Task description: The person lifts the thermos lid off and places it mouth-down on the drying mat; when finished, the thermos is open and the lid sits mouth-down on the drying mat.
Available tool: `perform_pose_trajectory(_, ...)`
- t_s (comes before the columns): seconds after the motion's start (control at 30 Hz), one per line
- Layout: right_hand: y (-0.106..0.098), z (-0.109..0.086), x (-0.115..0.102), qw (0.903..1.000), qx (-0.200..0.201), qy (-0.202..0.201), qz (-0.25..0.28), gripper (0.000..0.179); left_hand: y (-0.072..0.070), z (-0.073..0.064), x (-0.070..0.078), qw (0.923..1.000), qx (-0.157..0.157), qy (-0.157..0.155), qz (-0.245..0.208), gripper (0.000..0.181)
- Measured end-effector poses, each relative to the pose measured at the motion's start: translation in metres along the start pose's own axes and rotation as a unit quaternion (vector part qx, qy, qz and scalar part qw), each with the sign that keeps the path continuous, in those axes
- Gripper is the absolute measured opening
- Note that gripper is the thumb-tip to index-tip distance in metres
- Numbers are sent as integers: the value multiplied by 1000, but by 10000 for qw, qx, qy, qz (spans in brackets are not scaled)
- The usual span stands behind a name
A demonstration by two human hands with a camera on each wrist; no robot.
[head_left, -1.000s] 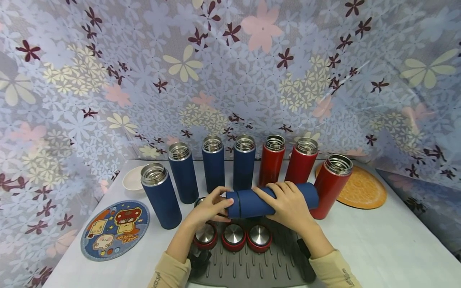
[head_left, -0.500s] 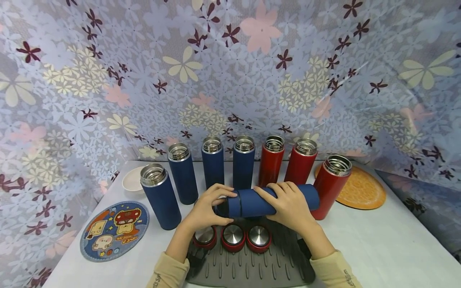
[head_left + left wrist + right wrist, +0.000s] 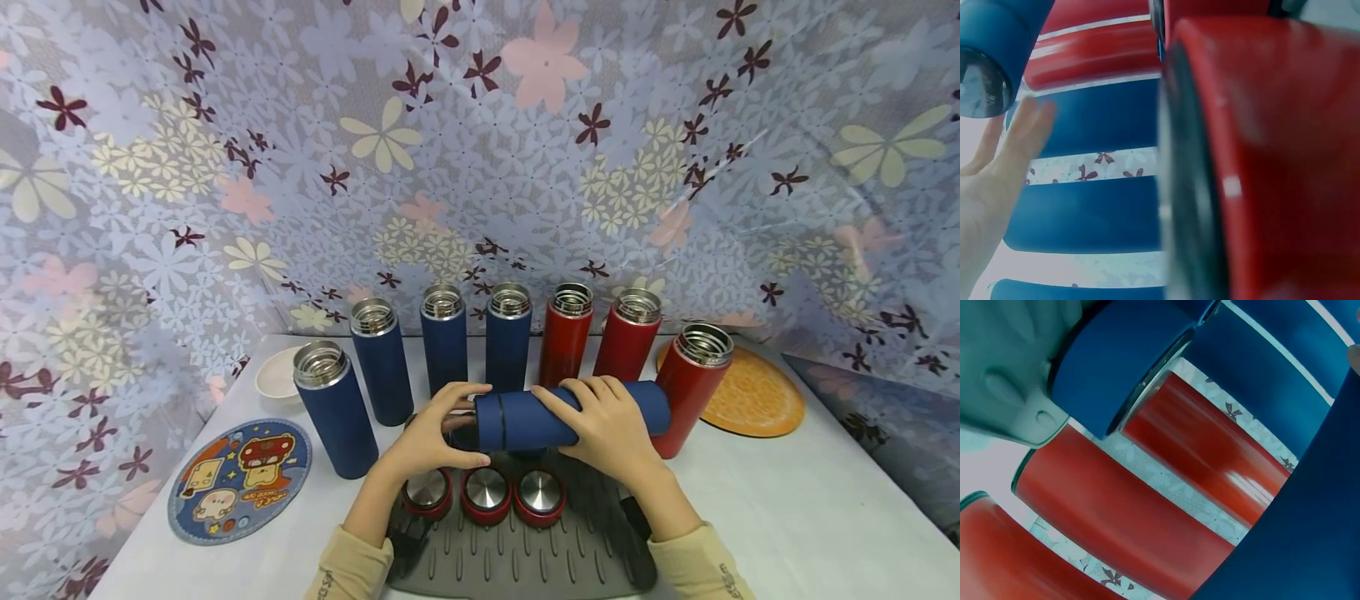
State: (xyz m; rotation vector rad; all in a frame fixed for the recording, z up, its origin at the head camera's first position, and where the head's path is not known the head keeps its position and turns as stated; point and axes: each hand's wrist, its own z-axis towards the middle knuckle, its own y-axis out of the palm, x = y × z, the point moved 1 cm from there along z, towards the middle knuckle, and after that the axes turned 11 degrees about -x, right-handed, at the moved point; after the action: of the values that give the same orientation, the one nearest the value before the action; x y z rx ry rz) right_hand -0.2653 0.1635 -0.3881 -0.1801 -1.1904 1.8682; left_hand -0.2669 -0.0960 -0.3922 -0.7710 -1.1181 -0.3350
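Note:
A blue vacuum flask (image 3: 525,422) with its lid on lies sideways in the air over the grey mat. My right hand (image 3: 611,425) grips its body from above, fingers wrapped across it. At the lid end, my left hand (image 3: 427,433) has its thumb and fingers spread around the lid; the left wrist view shows the fingers (image 3: 1035,122) fairly straight and a gap from the lid's end (image 3: 985,81). Below the flask stand three red lids (image 3: 486,492) with steel tops. A blue lid (image 3: 1129,356) sits on the mat in the right wrist view.
Several blue flasks (image 3: 335,417) and three red flasks (image 3: 566,342), all uncapped, stand upright in an arc behind the ribbed mat (image 3: 551,558). A cartoon placemat (image 3: 240,481) and a white bowl (image 3: 277,377) are at left. An orange round mat (image 3: 757,392) lies at right.
My left hand has loosened from the lid: its fingers have spread and moved up, with the thumb lower. The flask has shifted slightly right in my right hand.

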Motion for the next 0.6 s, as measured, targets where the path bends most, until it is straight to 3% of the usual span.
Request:
perform_pose_trajectory(0.13, -1, -1, 2, 9999, -50, 99, 14, 97, 2, 2, 0, 9973, 141, 657, 302, 71)
perform_pose_trajectory(0.23, -2, -1, 2, 9999, -37, 102, 45, 97, 3, 2, 0, 9949, 338, 850, 420, 61)
perform_pose_trajectory(0.37, -3, -1, 1, 9999, -27, 96, 64, 97, 3, 1, 2, 9970, 484, 529, 300, 57)
perform_pose_trajectory(0.5, -5, 0, 0, 10000, -46, 74, 7, 97, 1, -1, 1, 9987, 473, -4, -178, 59)
perform_pose_trajectory(0.6, -5, 0, 0, 10000, -26, 61, -18, 97, 0, 0, 0, 9987, 426, -86, -260, 64)
